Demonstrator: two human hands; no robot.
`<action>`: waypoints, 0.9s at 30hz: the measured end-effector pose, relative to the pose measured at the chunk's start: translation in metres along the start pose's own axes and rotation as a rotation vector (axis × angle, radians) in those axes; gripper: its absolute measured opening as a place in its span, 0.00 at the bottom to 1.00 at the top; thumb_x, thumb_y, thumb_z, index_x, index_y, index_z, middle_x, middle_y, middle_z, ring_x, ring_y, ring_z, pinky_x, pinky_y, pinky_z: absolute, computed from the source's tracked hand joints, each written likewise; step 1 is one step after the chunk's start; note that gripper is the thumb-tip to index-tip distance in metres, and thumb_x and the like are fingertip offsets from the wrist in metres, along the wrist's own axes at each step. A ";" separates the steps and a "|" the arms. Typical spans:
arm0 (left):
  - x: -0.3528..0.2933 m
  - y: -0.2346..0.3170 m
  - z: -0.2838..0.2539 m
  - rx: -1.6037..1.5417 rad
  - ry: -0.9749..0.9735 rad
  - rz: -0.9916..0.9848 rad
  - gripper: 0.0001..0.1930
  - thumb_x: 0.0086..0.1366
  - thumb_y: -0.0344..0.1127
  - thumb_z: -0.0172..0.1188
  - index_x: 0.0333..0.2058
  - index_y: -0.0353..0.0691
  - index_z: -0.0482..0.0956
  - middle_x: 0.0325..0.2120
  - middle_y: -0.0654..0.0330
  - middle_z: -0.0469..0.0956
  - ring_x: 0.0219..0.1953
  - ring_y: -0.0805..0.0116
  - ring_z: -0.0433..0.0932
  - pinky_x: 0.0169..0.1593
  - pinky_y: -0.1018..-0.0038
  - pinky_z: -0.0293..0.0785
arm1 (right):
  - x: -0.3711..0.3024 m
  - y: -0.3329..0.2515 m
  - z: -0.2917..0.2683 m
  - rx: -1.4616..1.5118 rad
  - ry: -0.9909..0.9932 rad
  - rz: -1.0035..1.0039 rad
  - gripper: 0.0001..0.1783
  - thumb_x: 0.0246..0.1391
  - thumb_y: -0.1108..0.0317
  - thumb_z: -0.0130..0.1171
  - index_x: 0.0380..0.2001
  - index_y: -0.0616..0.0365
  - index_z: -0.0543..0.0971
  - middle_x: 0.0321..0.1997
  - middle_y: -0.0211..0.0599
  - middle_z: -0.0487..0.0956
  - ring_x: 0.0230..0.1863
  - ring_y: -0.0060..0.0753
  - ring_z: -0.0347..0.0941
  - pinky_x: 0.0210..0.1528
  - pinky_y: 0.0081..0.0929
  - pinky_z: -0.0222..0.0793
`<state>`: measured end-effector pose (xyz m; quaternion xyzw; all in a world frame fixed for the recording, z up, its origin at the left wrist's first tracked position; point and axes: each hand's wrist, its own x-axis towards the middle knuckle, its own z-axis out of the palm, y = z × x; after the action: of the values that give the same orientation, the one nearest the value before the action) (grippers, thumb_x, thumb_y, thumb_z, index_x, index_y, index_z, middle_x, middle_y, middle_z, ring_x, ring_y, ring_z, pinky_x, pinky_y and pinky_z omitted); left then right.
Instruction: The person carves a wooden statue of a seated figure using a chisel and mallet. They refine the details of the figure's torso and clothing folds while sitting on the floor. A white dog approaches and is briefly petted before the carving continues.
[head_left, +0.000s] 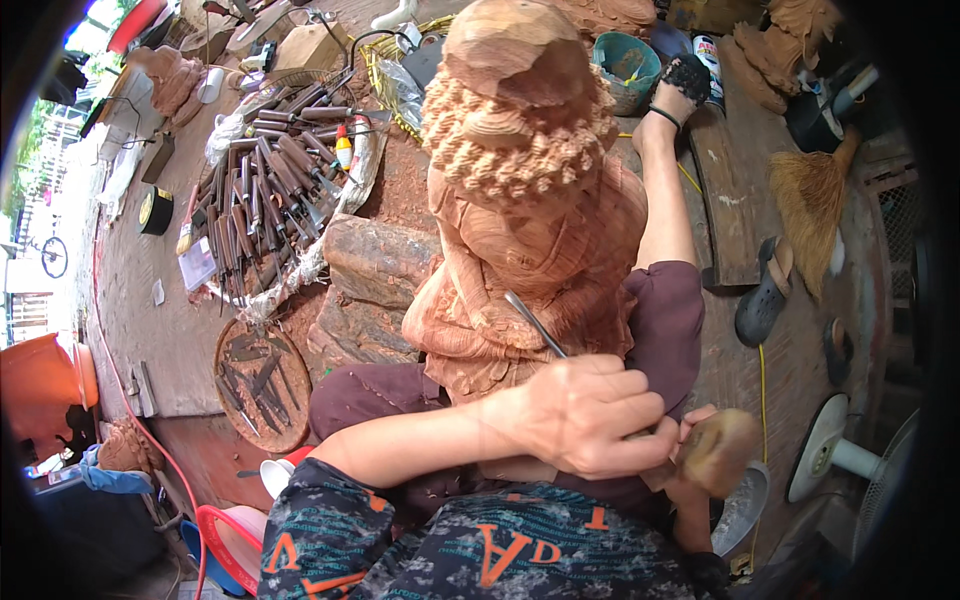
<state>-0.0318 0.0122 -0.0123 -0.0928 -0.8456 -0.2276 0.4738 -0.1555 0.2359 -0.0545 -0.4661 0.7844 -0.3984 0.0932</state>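
A reddish wooden statue of a seated figure, with a beaded band below its faceted crown, stands between my legs. My left hand is closed around a carving chisel. The metal shaft points up and left at the statue's lower front; from here I cannot tell whether its tip touches the wood. Just right of that fist, my right hand grips a round-headed wooden mallet. The mallet head is close to the left hand's lower side. Its handle and most of the right hand's fingers are hidden.
Many chisels with brown handles lie in a wide basket at left. Below it, a round tray holds dark blades. Blocks of wood lie beside the statue. At right are a plank, a broom, a clog and a fan.
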 end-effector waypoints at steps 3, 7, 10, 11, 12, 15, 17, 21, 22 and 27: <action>0.002 0.001 -0.003 -0.053 -0.086 -0.077 0.14 0.46 0.41 0.59 0.31 0.41 0.78 0.18 0.67 0.61 0.17 0.75 0.64 0.19 0.77 0.58 | 0.001 -0.006 -0.003 0.249 -0.041 0.119 0.24 0.43 0.74 0.64 0.42 0.58 0.64 0.31 0.29 0.64 0.31 0.23 0.61 0.35 0.23 0.60; 0.000 -0.001 -0.006 -0.053 -0.088 -0.138 0.18 0.45 0.44 0.59 0.34 0.40 0.77 0.19 0.66 0.62 0.19 0.73 0.65 0.20 0.76 0.61 | 0.021 -0.026 -0.014 0.184 -0.093 -0.044 0.20 0.45 0.79 0.58 0.40 0.57 0.63 0.30 0.31 0.63 0.29 0.22 0.59 0.34 0.23 0.58; 0.000 -0.003 -0.005 -0.065 -0.088 -0.164 0.20 0.43 0.45 0.61 0.34 0.40 0.77 0.19 0.66 0.62 0.19 0.72 0.66 0.20 0.75 0.61 | 0.029 -0.024 -0.005 0.259 -0.021 -0.200 0.17 0.45 0.80 0.56 0.38 0.57 0.64 0.27 0.33 0.63 0.27 0.26 0.61 0.32 0.25 0.59; 0.001 -0.004 -0.006 -0.069 -0.089 -0.170 0.20 0.42 0.45 0.61 0.34 0.41 0.77 0.19 0.66 0.62 0.19 0.71 0.66 0.20 0.75 0.62 | 0.029 -0.021 -0.003 0.270 -0.003 -0.248 0.16 0.45 0.80 0.56 0.37 0.57 0.64 0.27 0.33 0.63 0.27 0.27 0.62 0.32 0.25 0.59; 0.001 -0.006 -0.006 -0.077 -0.072 -0.173 0.18 0.43 0.45 0.62 0.32 0.41 0.78 0.18 0.66 0.61 0.17 0.72 0.65 0.19 0.75 0.59 | 0.026 -0.019 -0.007 -0.095 -0.083 -0.289 0.15 0.43 0.82 0.55 0.35 0.59 0.65 0.28 0.35 0.65 0.29 0.29 0.65 0.31 0.27 0.61; -0.001 -0.010 -0.003 -0.087 -0.043 -0.164 0.15 0.44 0.44 0.63 0.29 0.42 0.79 0.15 0.67 0.60 0.14 0.73 0.63 0.16 0.76 0.55 | 0.029 -0.025 -0.007 -0.016 -0.003 -0.190 0.18 0.38 0.77 0.65 0.33 0.59 0.68 0.20 0.34 0.67 0.20 0.32 0.68 0.22 0.28 0.62; -0.003 -0.008 -0.001 -0.071 -0.038 -0.159 0.15 0.44 0.44 0.62 0.29 0.42 0.79 0.16 0.67 0.60 0.14 0.72 0.63 0.16 0.75 0.56 | 0.022 -0.025 -0.001 0.204 0.113 -0.120 0.17 0.38 0.76 0.64 0.32 0.59 0.69 0.21 0.35 0.70 0.20 0.32 0.68 0.23 0.27 0.62; -0.009 -0.013 -0.003 0.003 -0.078 -0.134 0.13 0.44 0.42 0.61 0.29 0.43 0.77 0.15 0.67 0.60 0.15 0.73 0.64 0.17 0.76 0.57 | 0.013 -0.017 -0.002 0.074 -0.049 -0.042 0.25 0.33 0.71 0.69 0.38 0.62 0.71 0.29 0.43 0.76 0.26 0.46 0.74 0.31 0.33 0.68; -0.012 -0.012 0.001 0.001 -0.082 -0.109 0.12 0.44 0.42 0.61 0.28 0.43 0.76 0.15 0.67 0.60 0.15 0.73 0.64 0.17 0.77 0.57 | -0.005 -0.003 -0.005 -0.006 -0.017 0.030 0.26 0.34 0.71 0.69 0.40 0.63 0.71 0.31 0.46 0.76 0.29 0.47 0.74 0.33 0.33 0.69; -0.008 0.023 0.005 0.157 -0.177 0.079 0.08 0.47 0.39 0.57 0.26 0.43 0.72 0.16 0.70 0.61 0.18 0.77 0.65 0.20 0.79 0.57 | -0.018 -0.001 -0.011 0.101 -0.101 0.171 0.28 0.38 0.72 0.69 0.44 0.70 0.70 0.36 0.49 0.78 0.36 0.47 0.77 0.41 0.35 0.70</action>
<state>-0.0228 0.0353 -0.0146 -0.1084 -0.8950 -0.1329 0.4119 -0.1503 0.2565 -0.0501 -0.4117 0.7946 -0.4041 0.1896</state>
